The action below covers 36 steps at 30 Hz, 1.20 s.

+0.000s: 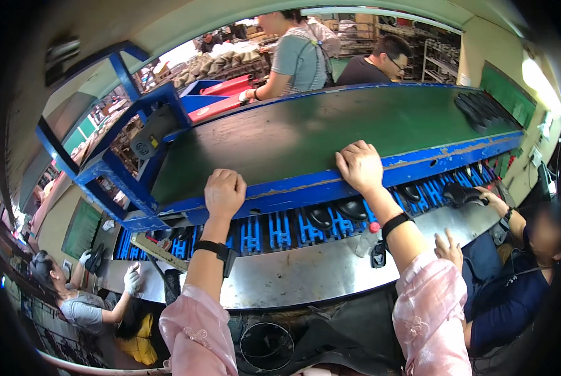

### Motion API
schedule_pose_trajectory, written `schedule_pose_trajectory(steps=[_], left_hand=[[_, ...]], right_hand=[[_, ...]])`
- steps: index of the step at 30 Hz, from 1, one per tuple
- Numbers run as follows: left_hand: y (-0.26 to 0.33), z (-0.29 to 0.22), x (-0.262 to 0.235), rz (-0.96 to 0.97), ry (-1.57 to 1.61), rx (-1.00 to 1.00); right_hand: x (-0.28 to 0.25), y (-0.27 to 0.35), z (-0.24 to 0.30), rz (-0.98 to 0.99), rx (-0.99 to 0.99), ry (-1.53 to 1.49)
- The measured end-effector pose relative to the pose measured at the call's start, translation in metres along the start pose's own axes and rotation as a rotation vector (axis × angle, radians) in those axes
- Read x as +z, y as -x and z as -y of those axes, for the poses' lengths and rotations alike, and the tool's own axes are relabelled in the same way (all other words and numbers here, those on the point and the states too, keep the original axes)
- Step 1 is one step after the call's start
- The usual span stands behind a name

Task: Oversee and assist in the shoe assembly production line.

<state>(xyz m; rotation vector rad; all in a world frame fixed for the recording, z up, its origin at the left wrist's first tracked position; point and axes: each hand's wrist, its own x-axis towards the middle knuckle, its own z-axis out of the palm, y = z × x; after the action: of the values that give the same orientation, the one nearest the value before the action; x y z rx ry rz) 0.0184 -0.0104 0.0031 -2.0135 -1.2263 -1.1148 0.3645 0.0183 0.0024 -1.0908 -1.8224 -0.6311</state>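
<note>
My left hand [225, 194] rests curled on the near edge of the long conveyor, at its blue rail [293, 188]. Further right, my right hand [360, 166] lies the same way over the rail and the margin of the green belt [293, 138]. Both sets of fingers are folded under, with knuckles up, and no object shows in either hand. Dark bands circle both wrists. Below the rail runs a row of blue racks [279, 230] with black shoe-like pieces [352, 208] among them.
A steel bench [293, 276] carries a red-capped clear bottle [367, 241]. Black flat pieces [484, 109] lie at the belt's far right. At right, a co-worker's hand [494, 202] holds a black shoe [461, 194]; a gloved co-worker [83, 301] sits left. A bucket [267, 346] stands below.
</note>
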Motion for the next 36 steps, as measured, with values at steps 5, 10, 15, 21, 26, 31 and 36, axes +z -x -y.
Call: schedule_pose_trajectory(steps=[5, 10, 15, 21, 26, 31, 36], left_hand=[[-0.001, -0.006, 0.01, 0.089, -0.168, 0.04], [0.01, 0.035, 0.0, 0.127, -0.101, 0.02], [0.007, 0.027, 0.018, 0.131, -0.03, 0.039], [0.013, 0.029, 0.018, 0.11, -0.009, 0.037], [0.019, 0.037, 0.017, 0.125, -0.01, 0.033], [0.016, 0.035, 0.014, 0.126, -0.024, 0.032], [0.017, 0.037, 0.016, 0.142, -0.021, 0.024]], right_hand=[[-0.012, 0.002, -0.005, 0.073, 0.022, 0.033], [0.02, -0.004, 0.007, -0.064, 0.052, -0.065], [0.008, 0.004, -0.009, 0.049, 0.129, -0.066], [0.013, 0.007, -0.003, 0.025, 0.133, -0.054], [0.014, 0.008, 0.004, 0.012, 0.13, -0.033], [0.01, 0.006, 0.003, 0.028, 0.113, -0.023], [0.016, 0.009, 0.0, -0.01, 0.126, -0.041]])
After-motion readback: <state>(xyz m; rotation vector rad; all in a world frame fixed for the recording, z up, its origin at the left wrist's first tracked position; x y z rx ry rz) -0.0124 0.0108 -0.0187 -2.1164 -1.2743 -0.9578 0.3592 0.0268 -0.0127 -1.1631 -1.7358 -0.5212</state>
